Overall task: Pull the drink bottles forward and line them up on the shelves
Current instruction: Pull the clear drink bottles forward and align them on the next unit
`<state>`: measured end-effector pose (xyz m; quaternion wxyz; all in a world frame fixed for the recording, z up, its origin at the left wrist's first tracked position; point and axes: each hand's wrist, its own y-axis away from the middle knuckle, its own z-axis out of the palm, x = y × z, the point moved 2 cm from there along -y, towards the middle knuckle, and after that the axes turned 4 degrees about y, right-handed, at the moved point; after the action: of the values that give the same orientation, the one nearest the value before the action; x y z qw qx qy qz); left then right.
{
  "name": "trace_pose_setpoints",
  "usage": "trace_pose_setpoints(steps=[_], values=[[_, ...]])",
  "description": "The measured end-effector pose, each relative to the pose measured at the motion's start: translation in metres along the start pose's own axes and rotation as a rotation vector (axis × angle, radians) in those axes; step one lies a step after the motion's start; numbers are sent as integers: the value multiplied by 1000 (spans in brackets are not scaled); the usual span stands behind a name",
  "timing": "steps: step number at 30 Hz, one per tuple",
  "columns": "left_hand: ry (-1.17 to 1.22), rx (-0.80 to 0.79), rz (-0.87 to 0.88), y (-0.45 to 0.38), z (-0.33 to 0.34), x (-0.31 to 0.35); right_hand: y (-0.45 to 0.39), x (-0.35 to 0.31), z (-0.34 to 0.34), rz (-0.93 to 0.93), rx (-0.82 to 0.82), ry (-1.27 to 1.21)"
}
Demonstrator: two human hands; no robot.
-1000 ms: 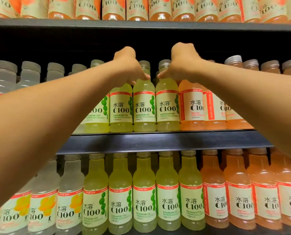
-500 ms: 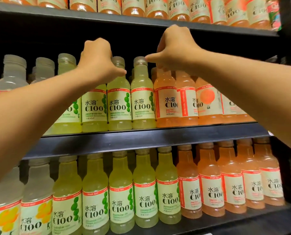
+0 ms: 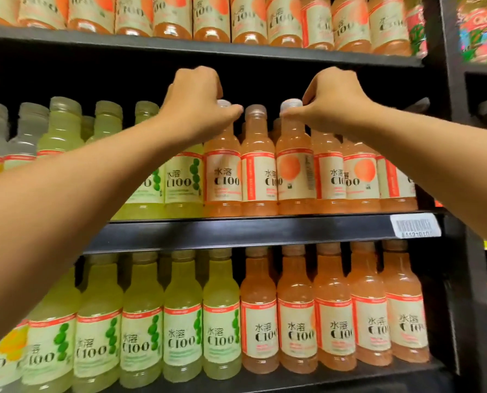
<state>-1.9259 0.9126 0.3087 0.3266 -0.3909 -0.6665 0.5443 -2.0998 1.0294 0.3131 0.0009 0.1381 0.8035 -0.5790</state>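
Mid-task: left hand (image 3: 197, 100) and right hand (image 3: 333, 100) each curled over an orange bottle cap at 12 o'clock on middle shelf (image 3: 236, 231), orange bottles (image 3: 259, 177) look near flush at edge but labels turned unevenly, green row at 9 o'clock looks done.

I see both bare forearms stretched up and forward, the left hand (image 3: 197, 100) curled knuckles-up with its thumb pointing right, the right hand (image 3: 333, 99) curled the same way, its thumb and fingertips pinched together toward the left, the two hands level and apart.
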Motion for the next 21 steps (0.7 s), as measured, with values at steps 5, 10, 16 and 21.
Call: trace_pose_setpoints(steps=[5,10,16,21], values=[[-119,68,23,-15,29,38,-5,19,15,10,-64,-12],[-139,-30,-42,-29,52,52,-13,16,23,-18,-45,-13],[-179,-47,-91,-33,57,57,-11,18,22,13,-68,-71],[-107,-50,-151,-30,52,52,-9,20,20,52,-140,-137]])
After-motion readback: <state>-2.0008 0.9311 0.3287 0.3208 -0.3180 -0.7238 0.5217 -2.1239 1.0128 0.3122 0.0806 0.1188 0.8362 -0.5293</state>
